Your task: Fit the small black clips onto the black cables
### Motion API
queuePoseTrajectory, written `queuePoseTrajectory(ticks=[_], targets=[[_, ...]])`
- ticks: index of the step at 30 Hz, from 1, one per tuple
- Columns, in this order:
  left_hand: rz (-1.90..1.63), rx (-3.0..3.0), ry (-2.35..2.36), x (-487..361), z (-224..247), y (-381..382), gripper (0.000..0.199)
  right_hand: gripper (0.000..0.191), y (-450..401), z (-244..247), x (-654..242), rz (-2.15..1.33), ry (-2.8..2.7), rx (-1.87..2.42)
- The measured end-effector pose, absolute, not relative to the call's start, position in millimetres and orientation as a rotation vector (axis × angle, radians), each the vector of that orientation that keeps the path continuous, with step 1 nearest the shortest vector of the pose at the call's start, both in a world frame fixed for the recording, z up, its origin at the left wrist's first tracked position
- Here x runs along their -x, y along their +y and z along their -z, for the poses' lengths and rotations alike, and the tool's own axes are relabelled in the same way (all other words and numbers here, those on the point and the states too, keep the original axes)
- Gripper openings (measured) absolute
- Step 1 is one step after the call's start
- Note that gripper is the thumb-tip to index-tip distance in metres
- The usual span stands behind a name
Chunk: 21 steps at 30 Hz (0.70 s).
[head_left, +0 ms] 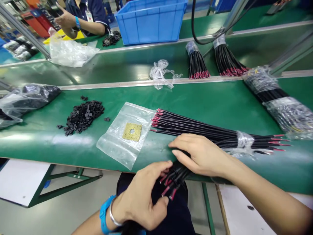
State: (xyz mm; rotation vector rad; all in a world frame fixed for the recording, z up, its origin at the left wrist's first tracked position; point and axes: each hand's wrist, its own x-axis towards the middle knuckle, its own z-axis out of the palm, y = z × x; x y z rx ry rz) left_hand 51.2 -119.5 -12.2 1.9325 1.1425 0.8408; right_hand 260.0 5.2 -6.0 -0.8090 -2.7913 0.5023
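My right hand (200, 155) is closed over a bunch of black cables (179, 169) at the table's front edge, their red-tipped ends pointing down towards me. Curled about those ends is my left hand (144, 192), its fingertips at their far side and its thumb near the lowest tips; part of the grip is hidden. Just beyond my right hand lies a longer bundle of black cables (195, 125), wrapped in clear film (245, 140) near its right end. A yellowish square pad with a round hole (136, 135) rests on a clear zip bag (117, 143) to the left.
Small black parts (84, 116) lie heaped on the green table (127, 94), near a bag of black items (36, 98). Crumpled film (161, 73), upright cable bundles (198, 62) and a wrapped bundle (278, 101) are farther back. Behind stand a blue crate (151, 23) and another person (85, 19).
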Motion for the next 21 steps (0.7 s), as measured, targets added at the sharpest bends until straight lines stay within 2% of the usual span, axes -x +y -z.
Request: queuePoseTrajectory(ticks=[3, 7, 11, 14, 17, 21], targets=[[-0.875, -1.914, 1.142, -58, 12, -119, 0.069, 0.018, 20, 12, -233, -0.066, -2.835, 0.92], [-0.867, -1.974, 1.29, -58, 12, -118, 0.05, 0.014, 23, 24, -207, 0.123, -2.83, 0.963], [-0.91, -1.965, 1.424, -24, 1, -109, 0.037, 0.008, 17, 34, -211, 0.161, -2.802, 0.867], [-0.86, -2.03, 1.748, 31, -5, -80, 0.022, 0.011, 15, 43, -218, 0.209, -2.759, 0.811], [-0.737, -2.06, 2.152, 92, 0, -39, 0.024, 0.016, 13, 49, -220, 0.199, -2.748, 0.759], [-0.719, -2.038, 2.187, 135, 12, -5, 0.013, 0.016, 12, 48, -222, 0.01, -2.624, 0.759]])
